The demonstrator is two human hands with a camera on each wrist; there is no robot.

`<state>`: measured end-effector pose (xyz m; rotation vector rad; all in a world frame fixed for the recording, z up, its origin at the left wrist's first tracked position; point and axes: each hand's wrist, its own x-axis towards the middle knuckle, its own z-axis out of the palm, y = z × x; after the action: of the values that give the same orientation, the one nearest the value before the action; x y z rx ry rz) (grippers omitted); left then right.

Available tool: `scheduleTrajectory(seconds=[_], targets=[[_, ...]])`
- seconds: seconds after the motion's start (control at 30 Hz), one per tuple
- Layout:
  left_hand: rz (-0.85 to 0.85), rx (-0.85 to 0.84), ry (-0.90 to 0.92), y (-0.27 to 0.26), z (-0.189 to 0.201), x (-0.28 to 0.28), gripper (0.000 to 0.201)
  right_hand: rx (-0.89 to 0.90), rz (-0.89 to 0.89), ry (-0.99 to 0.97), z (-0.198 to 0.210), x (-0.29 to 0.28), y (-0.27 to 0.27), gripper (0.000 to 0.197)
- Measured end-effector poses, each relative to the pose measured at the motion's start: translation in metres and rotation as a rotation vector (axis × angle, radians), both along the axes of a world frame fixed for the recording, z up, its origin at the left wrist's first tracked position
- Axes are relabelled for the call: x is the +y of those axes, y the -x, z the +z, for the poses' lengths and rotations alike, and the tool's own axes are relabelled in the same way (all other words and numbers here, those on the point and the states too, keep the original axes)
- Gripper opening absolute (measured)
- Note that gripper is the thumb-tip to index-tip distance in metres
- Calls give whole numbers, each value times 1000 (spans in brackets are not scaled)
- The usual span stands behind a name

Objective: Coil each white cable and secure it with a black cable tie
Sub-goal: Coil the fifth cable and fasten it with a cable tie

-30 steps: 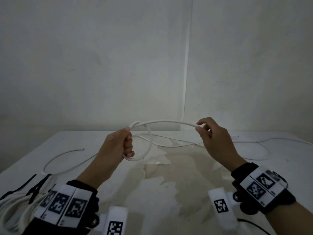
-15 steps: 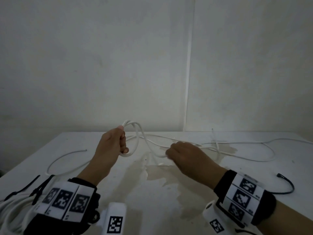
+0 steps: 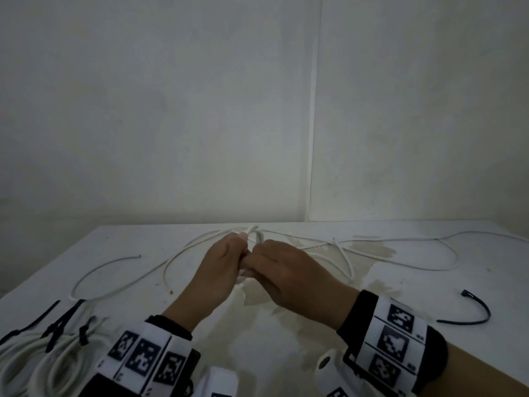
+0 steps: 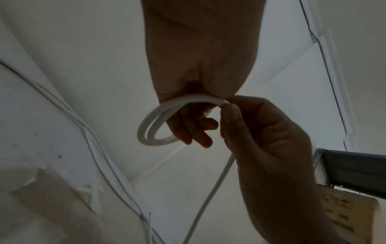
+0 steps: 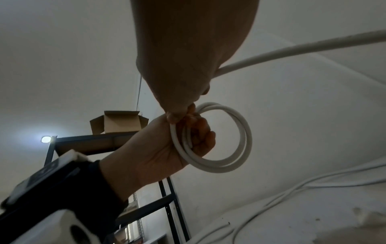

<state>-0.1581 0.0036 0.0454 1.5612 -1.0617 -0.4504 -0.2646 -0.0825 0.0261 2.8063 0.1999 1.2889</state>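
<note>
A white cable (image 3: 400, 239) trails in long curves over the table. Its near end is wound into a small coil (image 4: 150, 125) of two loops. My left hand (image 3: 243, 253) grips that coil (image 5: 229, 148) with its fingers (image 4: 194, 130) curled through the loops. My right hand (image 3: 253, 263) is pressed against the left and pinches the cable where it joins the coil (image 4: 224, 104). From the right hand the cable runs off to the right (image 5: 292, 47). In the head view only the coil's top (image 3: 254, 229) shows above the hands. A loose black cable tie (image 3: 475, 310) lies at the right.
Finished white coils with black ties (image 3: 43, 353) lie at the table's near left corner. A second thin white cable (image 3: 94, 270) curves at the left. The tabletop (image 3: 286, 325) is stained in the middle. A wall stands close behind the table.
My right hand has come in from the right to meet the left, bringing the cable to the coil. Both hands have sunk lower towards the table.
</note>
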Motion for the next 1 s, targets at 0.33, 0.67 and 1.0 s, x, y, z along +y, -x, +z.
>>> scheduleTrajectory(seconds=[0.33, 0.67, 1.0], targets=[[-247, 176, -95, 13, 15, 7, 38, -28, 8, -387, 22, -9, 13, 28], [-262, 273, -197, 18, 20, 10, 39, 288, -14, -856, 36, -18, 23, 19], [-343, 109, -166, 14, 20, 12, 34, 314, -22, -923, 47, -18, 29, 27]])
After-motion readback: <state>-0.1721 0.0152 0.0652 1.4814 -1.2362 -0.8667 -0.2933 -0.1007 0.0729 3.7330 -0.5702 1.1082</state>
